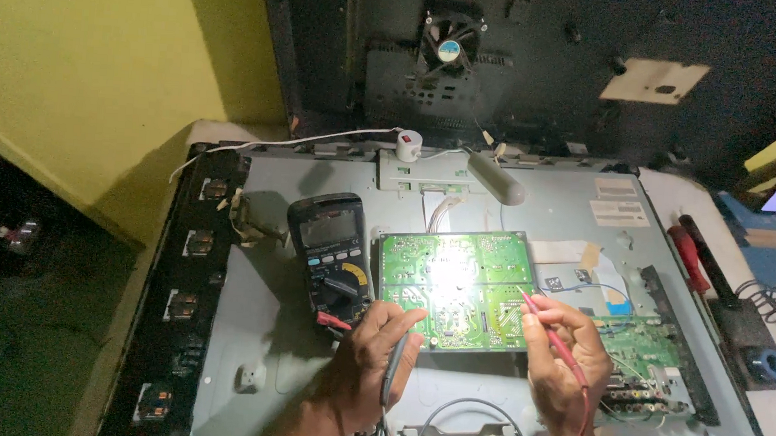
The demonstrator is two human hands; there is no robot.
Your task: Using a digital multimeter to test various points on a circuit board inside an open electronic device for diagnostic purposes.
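Two probes were gripped, red probe (551,334) in right hand (564,362), black probe (393,369) in left hand (369,362), over the green circuit board (456,286) beside the multimeter (331,255), reading unreadable.

The scene is dim in general, with one strong light from above. It makes a white glare spot in the middle of the green circuit board (454,289), where the details are washed out. The grey metal panel (552,211) is evenly lit. The left edge falls into deep shadow, and the dark back cover (553,66) at the top shows little detail. The picture is slightly soft and noisy, most in the dark corners.
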